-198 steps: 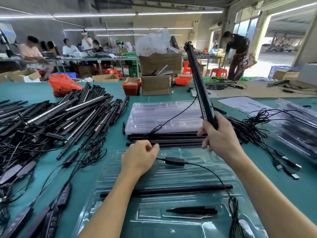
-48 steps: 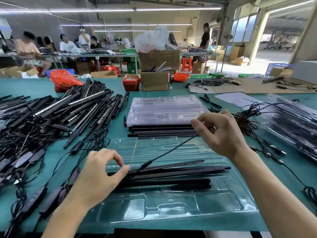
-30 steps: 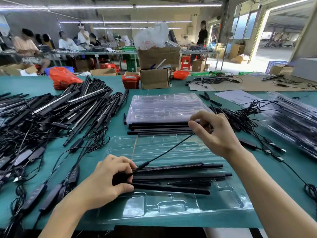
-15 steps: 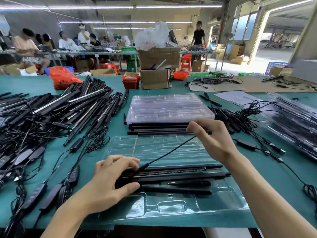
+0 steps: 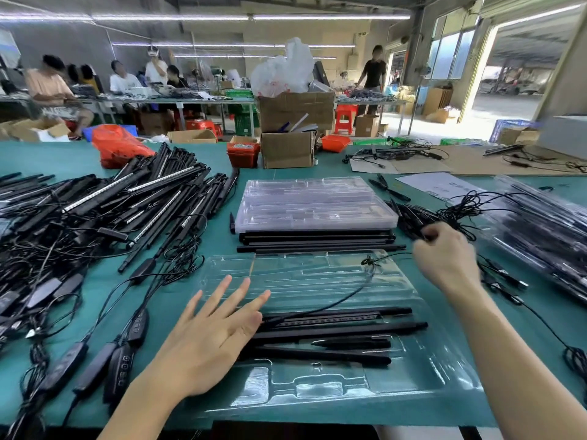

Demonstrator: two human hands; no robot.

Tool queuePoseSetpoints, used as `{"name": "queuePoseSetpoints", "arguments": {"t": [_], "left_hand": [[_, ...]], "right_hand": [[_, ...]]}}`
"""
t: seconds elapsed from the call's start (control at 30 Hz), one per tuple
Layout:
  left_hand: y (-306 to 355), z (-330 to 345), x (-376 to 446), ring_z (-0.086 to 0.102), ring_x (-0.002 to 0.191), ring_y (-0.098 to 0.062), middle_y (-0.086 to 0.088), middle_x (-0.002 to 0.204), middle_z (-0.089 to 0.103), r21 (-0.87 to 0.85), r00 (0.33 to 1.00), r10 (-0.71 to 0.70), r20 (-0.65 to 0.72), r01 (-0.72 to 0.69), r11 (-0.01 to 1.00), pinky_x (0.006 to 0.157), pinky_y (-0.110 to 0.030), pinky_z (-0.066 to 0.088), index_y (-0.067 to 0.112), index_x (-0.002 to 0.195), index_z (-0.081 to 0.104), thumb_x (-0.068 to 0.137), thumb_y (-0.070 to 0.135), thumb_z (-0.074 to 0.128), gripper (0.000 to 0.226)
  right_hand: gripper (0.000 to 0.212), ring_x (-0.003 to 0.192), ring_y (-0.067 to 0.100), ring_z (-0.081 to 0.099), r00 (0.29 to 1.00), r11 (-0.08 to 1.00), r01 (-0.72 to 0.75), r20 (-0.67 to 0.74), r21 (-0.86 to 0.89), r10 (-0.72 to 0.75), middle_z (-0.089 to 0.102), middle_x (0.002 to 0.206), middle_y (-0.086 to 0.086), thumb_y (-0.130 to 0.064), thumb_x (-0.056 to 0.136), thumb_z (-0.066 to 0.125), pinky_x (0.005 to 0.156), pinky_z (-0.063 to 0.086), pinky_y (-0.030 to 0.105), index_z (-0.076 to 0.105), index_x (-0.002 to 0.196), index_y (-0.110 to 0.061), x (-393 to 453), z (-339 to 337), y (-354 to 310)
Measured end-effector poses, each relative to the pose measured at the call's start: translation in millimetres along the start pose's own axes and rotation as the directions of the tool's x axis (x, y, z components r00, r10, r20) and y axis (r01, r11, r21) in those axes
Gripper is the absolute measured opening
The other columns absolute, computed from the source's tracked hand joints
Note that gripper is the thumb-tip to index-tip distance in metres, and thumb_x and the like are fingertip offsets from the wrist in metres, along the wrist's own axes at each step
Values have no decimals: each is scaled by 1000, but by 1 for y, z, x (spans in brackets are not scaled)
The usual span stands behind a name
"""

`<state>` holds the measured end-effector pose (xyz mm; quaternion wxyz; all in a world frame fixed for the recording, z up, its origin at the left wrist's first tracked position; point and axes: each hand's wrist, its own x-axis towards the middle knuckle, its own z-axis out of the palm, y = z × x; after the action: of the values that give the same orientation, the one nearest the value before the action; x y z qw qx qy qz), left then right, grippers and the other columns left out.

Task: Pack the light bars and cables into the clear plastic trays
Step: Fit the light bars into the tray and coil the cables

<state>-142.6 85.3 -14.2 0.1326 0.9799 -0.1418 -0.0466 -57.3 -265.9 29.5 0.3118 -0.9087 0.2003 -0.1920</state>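
Head view
Left hand (image 5: pixel 216 338): lying flat with fingers straight and spread, gripping nothing; the palm is sitting over the left ends of the light bars (image 5: pixel 333 325) in the near tray, though whether it is pressing on them cannot be told.
Right hand (image 5: pixel 444 258): hovering beyond the tray's far right corner, fingers curling inward; it is blurred, so whether it is pinching the cable cannot be told.
Near clear tray (image 5: pixel 317 392): lying open on the green table (image 5: pixel 47 160) right in front of the person, its front pockets showing bare plastic.
Light bars in tray: several black bars are lying lengthwise, side by side, across the tray's middle, with a shorter black piece among them.
Cable (image 5: pixel 343 300): running from the left end of the bars up across the tray's back half to a small knotted bundle near the right hand.
Stack of clear trays (image 5: pixel 314 204): sitting beyond the near tray, resting on a few more black bars.
Loose bar pile (image 5: pixel 111 211): spreading over the left of the table, tangled with wires and inline controllers.
Cable heap (image 5: pixel 460 211): lying right of the tray stack, just past the right hand.
Packed trays (image 5: pixel 546 236): leaning along the far right edge.
Background: people are sitting at a far bench; cardboard boxes (image 5: pixel 292 131) are standing at the table's back.
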Motion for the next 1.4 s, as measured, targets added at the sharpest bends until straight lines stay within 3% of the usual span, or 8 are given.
{"name": "queuePoseSetpoints", "arguments": {"t": [0.13,0.43,0.6,0.8,0.93,1.03,1.13,1.4], "left_hand": [[-2,3,2,-42,133,11,36,151,-30,60,1000,-13,-12,14,998,119,-37,-22,76,135,-11,84,79,-4,51],[-2,2,2,-44,132,10,35,152,-29,31,1000,-23,21,23,999,119,-38,-23,76,136,-10,79,85,-4,57],[-2,-4,7,-45,135,-1,32,153,-30,34,991,-49,124,45,998,117,-43,-25,76,135,-11,72,91,1,66],[8,-16,9,-27,148,-10,21,163,-15,-107,988,-79,136,94,990,120,-47,-18,62,147,13,80,84,35,74],[30,-28,8,2,148,-1,21,160,19,-275,997,-37,-62,18,961,124,-40,8,53,143,36,87,70,52,61],[56,-44,11,49,118,8,29,122,60,-617,982,48,-184,-153,772,109,-36,40,49,117,59,82,79,48,47],[87,-53,16,72,88,-16,4,104,74,-851,978,179,-109,-185,492,79,-32,52,34,110,62,80,76,53,53],[102,-55,21,40,30,-17,-14,53,62,-880,988,138,-69,-125,457,38,-18,39,17,110,61,105,29,48,19]], "right_hand": [[41,131,37,31,954,849,-179,125,-497,274,42,137,20,-19,84,57,109,23,53,54,124,-13,11,-9,37],[26,100,36,57,929,872,-225,173,-435,326,63,103,17,-26,80,66,81,47,38,53,92,-7,16,-28,42],[22,32,15,38,884,978,-208,423,-24,198,48,42,5,-13,86,69,37,33,17,57,86,5,13,-65,4],[48,41,12,38,694,907,-136,692,400,-201,45,74,16,-25,71,80,34,30,19,67,111,-3,-24,-106,-64],[49,44,13,41,613,843,-161,721,513,-322,54,66,4,-38,64,81,33,33,20,61,92,-5,-45,-91,-82],[45,43,11,40,613,785,-236,715,572,-336,57,66,3,-44,63,81,34,33,20,55,84,-14,-54,-67,-90],[44,39,8,46,634,725,-288,692,626,-346,66,64,3,-44,70,79,32,35,19,59,91,-11,-65,-43,-99],[39,45,15,52,737,577,-332,587,746,-336,65,73,4,-58,84,68,39,36,22,64,77,-19,-61,-13,-90]]}}
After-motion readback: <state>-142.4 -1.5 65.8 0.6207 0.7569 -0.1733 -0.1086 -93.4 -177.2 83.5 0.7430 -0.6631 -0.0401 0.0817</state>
